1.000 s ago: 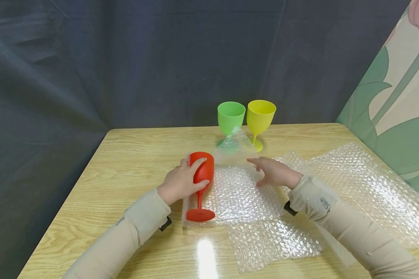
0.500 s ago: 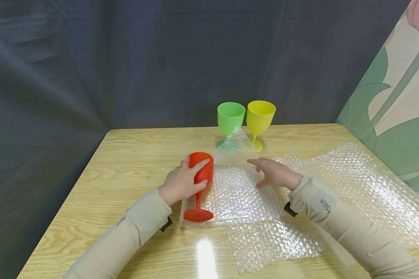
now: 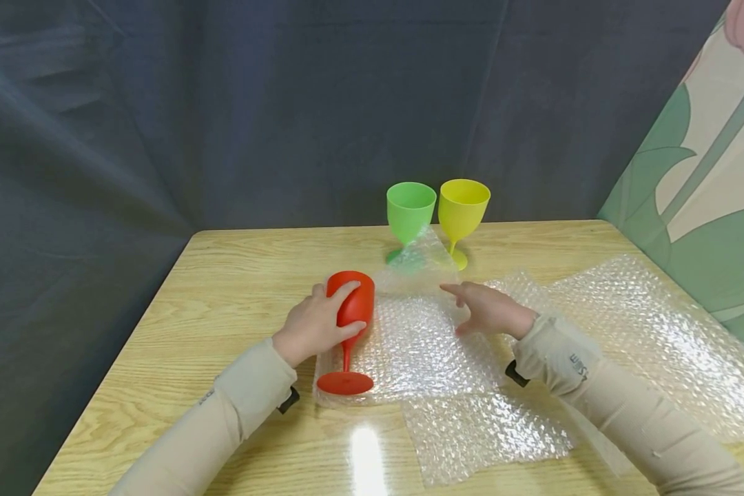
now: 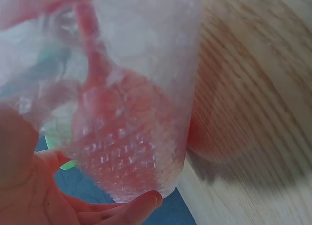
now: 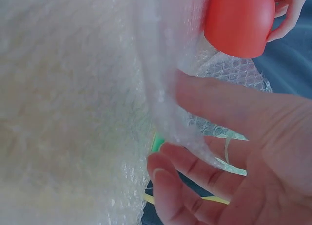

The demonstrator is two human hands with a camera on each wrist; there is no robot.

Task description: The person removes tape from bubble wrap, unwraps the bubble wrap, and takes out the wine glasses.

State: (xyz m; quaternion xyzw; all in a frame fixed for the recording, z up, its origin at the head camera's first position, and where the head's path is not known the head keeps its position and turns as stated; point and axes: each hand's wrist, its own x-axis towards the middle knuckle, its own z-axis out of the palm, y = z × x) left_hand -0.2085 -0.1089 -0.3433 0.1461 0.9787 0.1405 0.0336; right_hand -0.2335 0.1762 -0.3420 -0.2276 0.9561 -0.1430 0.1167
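My left hand grips a red plastic goblet lying on a sheet of bubble wrap, its rim away from me and its foot toward me. Fingers and thumb curl round the bowl. In the left wrist view the film covers the side of the red goblet facing the table. My right hand is at the sheet's right side, thumb and fingers apart. In the right wrist view an edge of bubble wrap passes between the thumb and fingers of the right hand.
A green goblet and a yellow goblet stand upright at the table's back edge. A raised corner of wrap overlaps the green one's stem. More bubble wrap spreads across the right side of the wooden table. Dark cloth hangs behind.
The red goblet has shifted slightly left, carried by my left hand, and the left edge of the wrap has moved with it. My right hand has hardly moved.
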